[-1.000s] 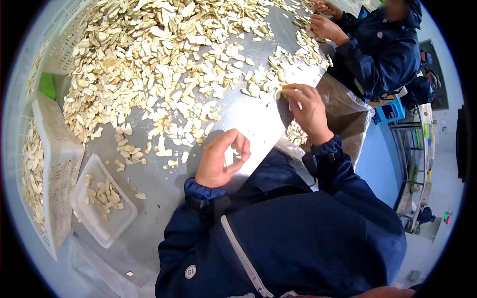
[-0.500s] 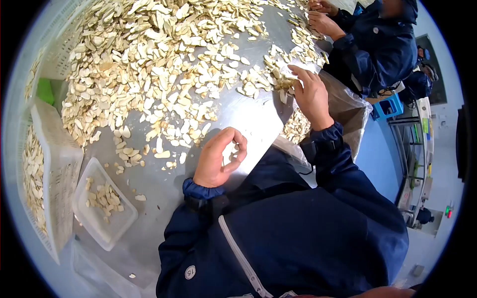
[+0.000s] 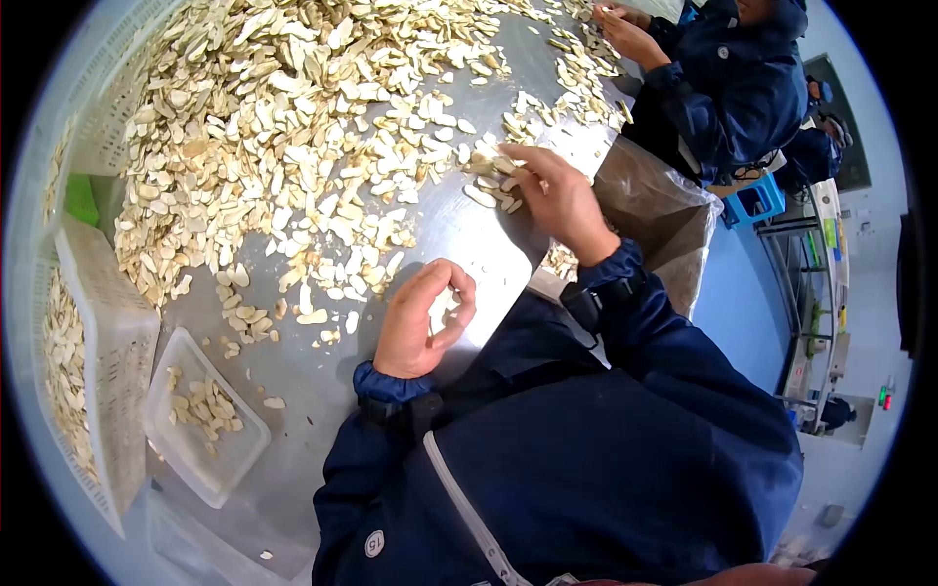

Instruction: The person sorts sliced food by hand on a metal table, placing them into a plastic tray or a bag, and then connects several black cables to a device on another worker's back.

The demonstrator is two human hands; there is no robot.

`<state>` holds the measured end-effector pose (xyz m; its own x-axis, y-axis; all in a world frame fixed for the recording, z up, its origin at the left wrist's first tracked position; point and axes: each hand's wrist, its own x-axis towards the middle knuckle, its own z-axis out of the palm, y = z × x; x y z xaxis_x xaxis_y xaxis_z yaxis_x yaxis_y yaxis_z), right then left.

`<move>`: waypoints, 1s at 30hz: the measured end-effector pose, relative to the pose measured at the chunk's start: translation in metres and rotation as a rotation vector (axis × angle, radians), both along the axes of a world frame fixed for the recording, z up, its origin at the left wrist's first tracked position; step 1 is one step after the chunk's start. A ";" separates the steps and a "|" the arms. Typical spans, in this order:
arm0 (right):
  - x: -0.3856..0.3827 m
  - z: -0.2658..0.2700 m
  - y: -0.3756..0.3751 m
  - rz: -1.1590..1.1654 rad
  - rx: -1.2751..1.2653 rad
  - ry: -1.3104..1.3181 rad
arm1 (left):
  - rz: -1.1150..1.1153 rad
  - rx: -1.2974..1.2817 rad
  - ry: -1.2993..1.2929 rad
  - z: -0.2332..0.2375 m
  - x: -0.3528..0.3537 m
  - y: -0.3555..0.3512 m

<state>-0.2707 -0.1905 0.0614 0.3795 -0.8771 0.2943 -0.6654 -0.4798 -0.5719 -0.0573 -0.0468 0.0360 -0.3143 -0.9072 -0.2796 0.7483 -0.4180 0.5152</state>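
Pale dried slices (image 3: 293, 146) form a broad heap on the metal table (image 3: 322, 391). My left hand (image 3: 422, 317) is curled into a ring near the table's front edge, thumb and fingers close together. Something whitish shows inside the ring, too unclear to name. Farther right, my right hand (image 3: 562, 205) reaches over the table edge, its fingers outstretched and its fingertips touching a small group of slices (image 3: 493, 176). The thumb is apart from the fingers, and the underside of the hand is hidden.
A translucent tray (image 3: 220, 454) with some slices lies at the left, beside a white perforated basket (image 3: 122, 361) of slices. A plastic-lined bin (image 3: 664, 210) stands right of my right hand. A co-worker (image 3: 733, 93) is at the upper right, near a blue stool (image 3: 754, 203).
My right hand has moved left and slightly down, and slices near its fingertips have shifted left. My left hand keeps its curled shape. The view has shifted a little.
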 end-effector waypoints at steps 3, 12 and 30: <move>-0.015 0.001 -0.006 -0.142 -0.149 0.154 | -0.009 -0.004 0.008 -0.001 0.001 0.000; 0.005 -0.010 -0.003 -0.025 -0.136 0.208 | -0.013 -0.012 -0.018 -0.001 0.001 -0.001; 0.019 -0.006 -0.006 0.272 -0.239 0.162 | -0.021 0.010 -0.036 0.003 -0.001 0.000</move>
<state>-0.2518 -0.1962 0.0553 0.6471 -0.6522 0.3949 -0.5679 -0.7579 -0.3211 -0.0586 -0.0467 0.0390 -0.3224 -0.8976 -0.3005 0.7202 -0.4387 0.5375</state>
